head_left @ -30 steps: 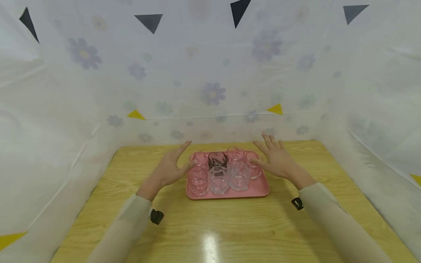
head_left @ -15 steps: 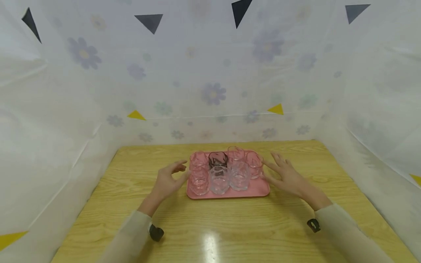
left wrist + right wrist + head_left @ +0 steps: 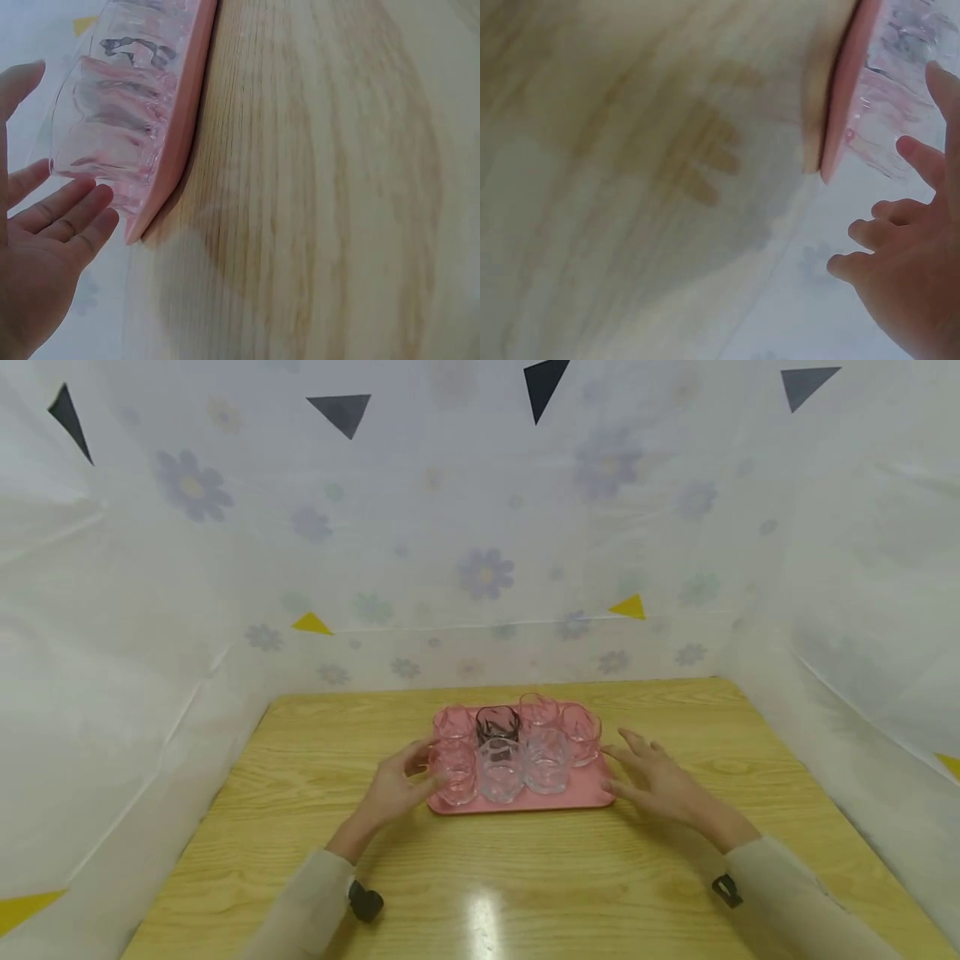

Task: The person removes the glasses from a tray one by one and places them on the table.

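Observation:
On a pink tray (image 3: 573,800) stand several faceted drinking glasses, close together. One glass (image 3: 497,723) at the back is dark tinted; the others look clear or pinkish. My left hand (image 3: 396,787) is at the tray's left side, fingers and thumb spread around the front-left glass (image 3: 455,774). In the left wrist view its fingertips (image 3: 97,196) lie at or very near that glass, with the thumb away from it. To the right of the tray, my right hand (image 3: 660,783) is held with its fingers apart, near the right-hand glass (image 3: 581,737), gripping nothing.
The tray rests on a wooden table (image 3: 480,868), towards its back edge. White flower-printed sheeting (image 3: 480,510) surrounds the table at the back and both sides. A dark wrist device (image 3: 365,902) shows at the left sleeve, another wrist device (image 3: 726,890) at the right.
My right hand has moved right and down, off the glasses to the tray's right side. The left hand has lowered, then drawn in towards the front-left glass. The tray and glasses look unmoved.

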The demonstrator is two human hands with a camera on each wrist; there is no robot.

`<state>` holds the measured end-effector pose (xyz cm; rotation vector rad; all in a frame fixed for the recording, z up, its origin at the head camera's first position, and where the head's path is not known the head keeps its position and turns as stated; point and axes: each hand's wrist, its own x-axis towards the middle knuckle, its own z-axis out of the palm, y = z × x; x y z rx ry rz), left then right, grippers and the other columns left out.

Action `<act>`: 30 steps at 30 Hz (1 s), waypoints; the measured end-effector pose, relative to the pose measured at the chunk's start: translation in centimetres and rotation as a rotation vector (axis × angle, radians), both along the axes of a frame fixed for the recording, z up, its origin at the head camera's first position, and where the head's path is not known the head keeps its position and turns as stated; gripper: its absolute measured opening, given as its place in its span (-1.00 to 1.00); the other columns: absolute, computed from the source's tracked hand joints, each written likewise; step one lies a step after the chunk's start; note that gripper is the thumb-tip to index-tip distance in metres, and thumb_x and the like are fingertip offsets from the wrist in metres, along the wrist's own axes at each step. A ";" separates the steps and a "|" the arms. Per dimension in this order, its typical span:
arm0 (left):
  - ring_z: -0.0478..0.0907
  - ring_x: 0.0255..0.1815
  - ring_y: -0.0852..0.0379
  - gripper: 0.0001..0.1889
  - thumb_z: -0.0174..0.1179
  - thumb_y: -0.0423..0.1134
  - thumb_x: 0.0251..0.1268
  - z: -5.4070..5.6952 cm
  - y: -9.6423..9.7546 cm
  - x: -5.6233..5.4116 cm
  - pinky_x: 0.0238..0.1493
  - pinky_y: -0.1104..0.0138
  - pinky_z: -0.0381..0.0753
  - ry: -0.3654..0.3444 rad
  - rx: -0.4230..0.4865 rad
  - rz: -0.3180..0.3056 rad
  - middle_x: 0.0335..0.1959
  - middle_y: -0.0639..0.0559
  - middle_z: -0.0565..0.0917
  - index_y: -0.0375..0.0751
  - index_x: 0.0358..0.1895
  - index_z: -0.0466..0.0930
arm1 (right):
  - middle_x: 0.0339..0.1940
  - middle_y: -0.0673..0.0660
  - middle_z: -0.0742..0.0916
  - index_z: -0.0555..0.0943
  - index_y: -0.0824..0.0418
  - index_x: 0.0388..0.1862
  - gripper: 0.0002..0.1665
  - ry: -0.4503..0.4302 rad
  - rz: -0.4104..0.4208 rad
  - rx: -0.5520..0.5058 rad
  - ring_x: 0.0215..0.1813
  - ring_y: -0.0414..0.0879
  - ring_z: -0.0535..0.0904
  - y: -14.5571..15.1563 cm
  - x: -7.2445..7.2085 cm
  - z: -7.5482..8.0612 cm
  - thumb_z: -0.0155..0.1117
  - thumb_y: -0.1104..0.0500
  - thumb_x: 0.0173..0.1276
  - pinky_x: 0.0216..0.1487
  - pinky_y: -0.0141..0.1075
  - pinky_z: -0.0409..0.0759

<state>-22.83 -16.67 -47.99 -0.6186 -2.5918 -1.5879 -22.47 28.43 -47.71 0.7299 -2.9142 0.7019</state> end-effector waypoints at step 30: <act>0.65 0.24 -0.13 -0.12 0.62 -0.20 0.11 -0.6 1.2 -0.5 0.29 0.01 0.68 -0.151 -0.005 0.042 0.29 -0.17 0.65 -0.19 0.51 0.39 | 0.68 0.53 0.20 0.27 0.10 0.70 -0.09 -0.178 0.015 0.100 0.68 0.60 -0.06 0.3 0.4 -1.9 0.14 -0.34 0.58 0.54 0.57 -0.09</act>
